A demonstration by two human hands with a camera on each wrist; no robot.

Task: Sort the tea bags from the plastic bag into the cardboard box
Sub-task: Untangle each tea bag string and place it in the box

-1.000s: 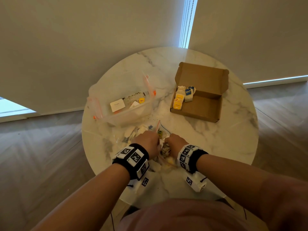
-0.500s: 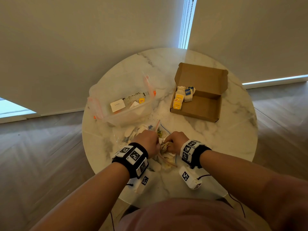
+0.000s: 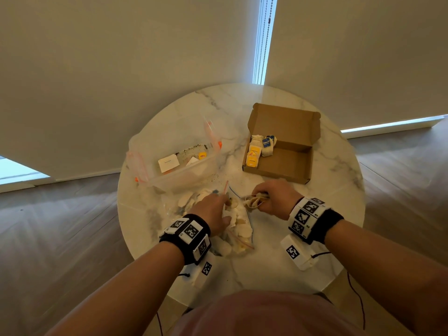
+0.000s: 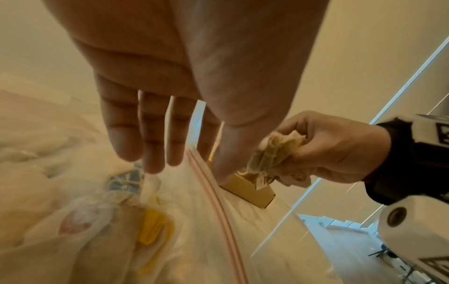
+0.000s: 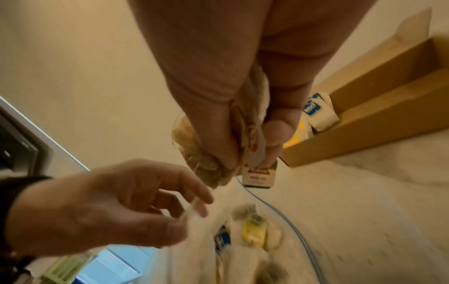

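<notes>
Here, a round marble table (image 3: 278,267) is seen from above, its near edge close to the person's body and its far edge near a pale wall. An open cardboard box (image 3: 288,163) sits toward the far right of the tabletop, well inside the rim, with bare marble on its right. Tea bags with yellow and blue tags (image 3: 260,149) are lined up at the box's left end; the rest of its floor is bare. A clear plastic tub (image 3: 174,156) stands at the far left. A zip-top plastic bag (image 3: 238,229) of tea bags lies at the near centre, between the wrists.

A bunch of pale tea bags (image 3: 254,202) is clenched in the right hand (image 3: 274,198), fingers and thumb curled around it, a paper tag dangling below. It is held above bare marble between bag and box. The left hand (image 3: 213,212) rests at the bag's mouth with fingers loosely extended; the bag's edge seems lightly touched by the fingertips (image 4: 150,153).

Compared with half a second ago, the right hand has been drawn out of the bag and shifted right toward the box, and the two hands are now apart.
</notes>
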